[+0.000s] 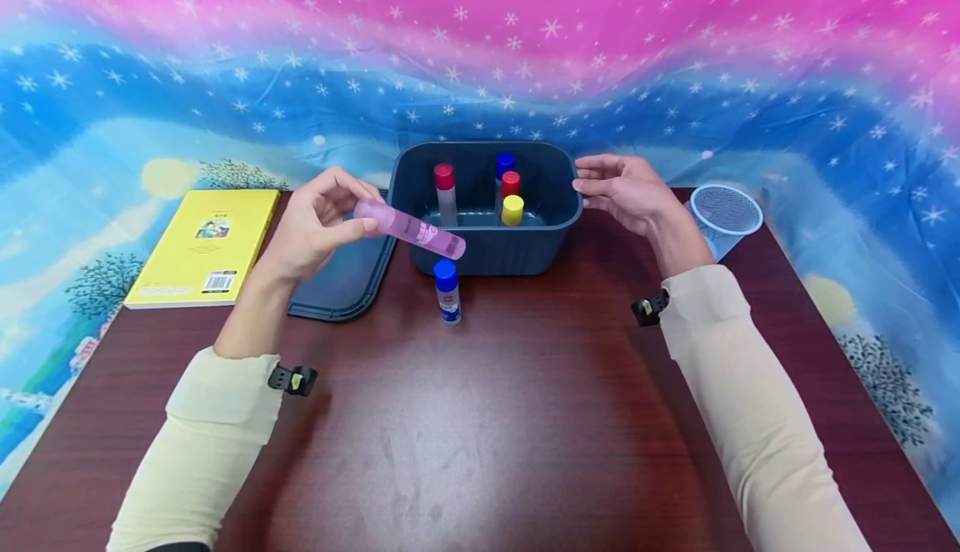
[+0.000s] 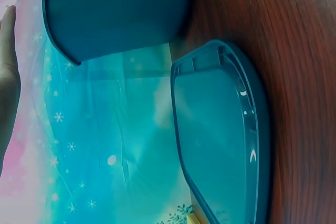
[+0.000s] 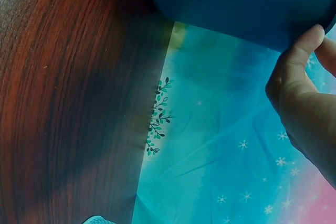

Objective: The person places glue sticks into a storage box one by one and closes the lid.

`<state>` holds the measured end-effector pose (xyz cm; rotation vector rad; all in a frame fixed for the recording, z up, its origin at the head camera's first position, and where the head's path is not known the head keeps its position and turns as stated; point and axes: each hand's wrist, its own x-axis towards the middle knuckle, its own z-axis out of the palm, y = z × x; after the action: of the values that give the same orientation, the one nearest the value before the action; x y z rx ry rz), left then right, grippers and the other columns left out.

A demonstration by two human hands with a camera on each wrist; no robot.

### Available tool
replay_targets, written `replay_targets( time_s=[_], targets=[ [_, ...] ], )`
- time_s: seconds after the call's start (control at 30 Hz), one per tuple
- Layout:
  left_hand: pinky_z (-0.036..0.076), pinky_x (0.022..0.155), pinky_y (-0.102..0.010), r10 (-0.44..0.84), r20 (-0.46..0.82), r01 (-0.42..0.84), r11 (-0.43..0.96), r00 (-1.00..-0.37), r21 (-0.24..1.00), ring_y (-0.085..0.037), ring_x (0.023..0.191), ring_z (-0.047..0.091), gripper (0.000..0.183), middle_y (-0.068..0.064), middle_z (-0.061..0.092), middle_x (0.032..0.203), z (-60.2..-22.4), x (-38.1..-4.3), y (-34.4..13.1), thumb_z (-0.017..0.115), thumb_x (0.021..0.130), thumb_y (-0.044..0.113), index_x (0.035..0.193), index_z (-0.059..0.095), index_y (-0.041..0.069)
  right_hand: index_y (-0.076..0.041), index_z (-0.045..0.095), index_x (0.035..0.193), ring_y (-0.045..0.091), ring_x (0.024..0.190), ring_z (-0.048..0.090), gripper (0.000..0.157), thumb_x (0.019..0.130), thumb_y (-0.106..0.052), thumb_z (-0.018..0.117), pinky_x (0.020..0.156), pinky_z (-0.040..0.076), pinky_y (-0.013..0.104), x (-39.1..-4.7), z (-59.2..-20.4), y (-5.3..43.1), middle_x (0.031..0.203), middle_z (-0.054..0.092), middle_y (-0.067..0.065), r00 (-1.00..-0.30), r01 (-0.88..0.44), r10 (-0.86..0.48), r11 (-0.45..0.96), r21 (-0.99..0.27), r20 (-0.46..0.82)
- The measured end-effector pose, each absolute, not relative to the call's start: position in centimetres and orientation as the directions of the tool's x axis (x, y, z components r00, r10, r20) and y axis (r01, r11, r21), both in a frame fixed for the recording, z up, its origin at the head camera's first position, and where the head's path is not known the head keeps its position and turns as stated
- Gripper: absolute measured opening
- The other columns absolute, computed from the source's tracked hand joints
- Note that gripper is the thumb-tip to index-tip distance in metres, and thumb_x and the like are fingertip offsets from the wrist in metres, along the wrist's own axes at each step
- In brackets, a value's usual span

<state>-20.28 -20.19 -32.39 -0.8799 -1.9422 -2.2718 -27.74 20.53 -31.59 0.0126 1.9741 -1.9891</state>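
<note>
My left hand [image 1: 318,223] pinches one end of a pink translucent glue stick [image 1: 420,233] between thumb and fingers. The stick tilts down to the right and overlaps the front rim of a dark blue-grey plastic bin [image 1: 487,250]. Just below its lower end, a glue stick with a blue cap [image 1: 446,293] stands upright on the table. Inside the bin stand several capped sticks, among them a red-capped one [image 1: 445,185] and a yellow-capped one [image 1: 513,210]. On the bin's right side, the fingertips of my right hand [image 1: 626,193] touch the rim, fingers fairly straight.
The bin's lid [image 1: 341,273] lies on the table left of the bin, partly behind my left hand. Farther left is a yellow book [image 1: 206,243]. A light blue mesh cup [image 1: 723,218] stands at the right, and a patterned cloth [image 1: 480,60] hangs behind the table.
</note>
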Motion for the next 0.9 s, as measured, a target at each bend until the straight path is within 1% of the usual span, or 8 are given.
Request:
replay_targets(
  time_s=[0.17, 0.27, 0.37, 0.53, 0.7, 0.8, 0.9],
  targets=[
    [0.055, 0.071, -0.026, 0.33, 0.455, 0.37, -0.29, -0.827, 0.882, -0.024, 0.089, 0.059, 0.021, -0.015, 0.068, 0.104, -32.3, -20.5, -19.7, 0.056, 0.082, -0.02, 0.096, 0.06, -0.005, 0.006, 0.039, 0.15, 0.02, 0.101, 0.06, 0.054, 0.1, -0.001, 0.06, 0.075, 0.056, 0.023, -27.8, -31.7, 20.5, 0.129, 0.049, 0.014, -0.945, 0.238, -0.226, 0.019, -0.971, -0.237],
    [0.057, 0.07, -0.026, 0.327, 0.455, 0.364, -0.304, -0.828, 0.88, -0.023, 0.088, 0.059, 0.021, -0.014, 0.068, 0.104, -32.1, -20.5, -19.4, 0.056, 0.083, -0.017, 0.095, 0.06, -0.001, 0.006, 0.04, 0.149, 0.02, 0.1, 0.061, 0.053, 0.1, -0.001, 0.059, 0.075, 0.056, 0.023, -27.8, -31.8, 20.6, 0.126, 0.049, 0.015, -0.946, 0.237, -0.222, 0.024, -0.971, -0.237],
    [0.059, 0.071, -0.027, 0.317, 0.448, 0.351, -0.318, -0.836, 0.881, -0.023, 0.09, 0.059, 0.022, -0.014, 0.068, 0.104, -32.0, -20.6, -19.2, 0.055, 0.083, -0.016, 0.095, 0.061, 0.002, 0.005, 0.04, 0.15, 0.02, 0.101, 0.06, 0.053, 0.1, -0.002, 0.059, 0.075, 0.056, 0.023, -27.9, -31.8, 20.6, 0.127, 0.049, 0.014, -0.946, 0.238, -0.221, 0.033, -0.971, -0.239],
    [0.061, 0.074, -0.031, 0.285, 0.446, 0.349, -0.332, -0.848, 0.876, -0.024, 0.093, 0.061, 0.023, -0.014, 0.067, 0.106, -32.0, -20.7, -18.6, 0.056, 0.083, -0.017, 0.094, 0.061, 0.003, 0.005, 0.04, 0.15, 0.021, 0.103, 0.059, 0.055, 0.1, -0.004, 0.06, 0.076, 0.055, 0.023, -27.9, -32.0, 20.6, 0.129, 0.049, 0.012, -0.945, 0.241, -0.221, 0.036, -0.97, -0.243],
    [0.06, 0.075, -0.03, 0.251, 0.456, 0.377, -0.305, -0.854, 0.874, -0.025, 0.093, 0.061, 0.024, -0.013, 0.067, 0.105, -31.9, -21.0, -17.5, 0.059, 0.083, -0.019, 0.094, 0.06, 0.003, 0.006, 0.039, 0.15, 0.018, 0.1, 0.061, 0.054, 0.1, -0.001, 0.059, 0.075, 0.055, 0.022, -27.9, -32.1, 20.6, 0.127, 0.051, 0.013, -0.946, 0.237, -0.225, 0.012, -0.971, -0.234],
    [0.059, 0.076, -0.028, 0.235, 0.466, 0.406, -0.262, -0.853, 0.876, -0.027, 0.096, 0.061, 0.024, -0.012, 0.067, 0.106, -31.9, -21.3, -16.9, 0.063, 0.083, -0.018, 0.095, 0.062, 0.003, 0.007, 0.039, 0.15, 0.018, 0.1, 0.061, 0.054, 0.1, -0.001, 0.059, 0.074, 0.056, 0.022, -27.9, -32.0, 20.6, 0.129, 0.05, 0.013, -0.946, 0.238, -0.223, 0.005, -0.971, -0.233],
    [0.056, 0.077, -0.029, 0.218, 0.476, 0.435, -0.21, -0.852, 0.875, -0.03, 0.099, 0.06, 0.024, -0.012, 0.067, 0.107, -32.0, -21.7, -16.4, 0.067, 0.083, -0.017, 0.098, 0.064, 0.003, 0.007, 0.038, 0.15, 0.018, 0.101, 0.061, 0.055, 0.1, -0.001, 0.06, 0.075, 0.056, 0.022, -27.9, -31.9, 20.6, 0.131, 0.049, 0.013, -0.946, 0.239, -0.226, 0.005, -0.971, -0.233]
  ],
)
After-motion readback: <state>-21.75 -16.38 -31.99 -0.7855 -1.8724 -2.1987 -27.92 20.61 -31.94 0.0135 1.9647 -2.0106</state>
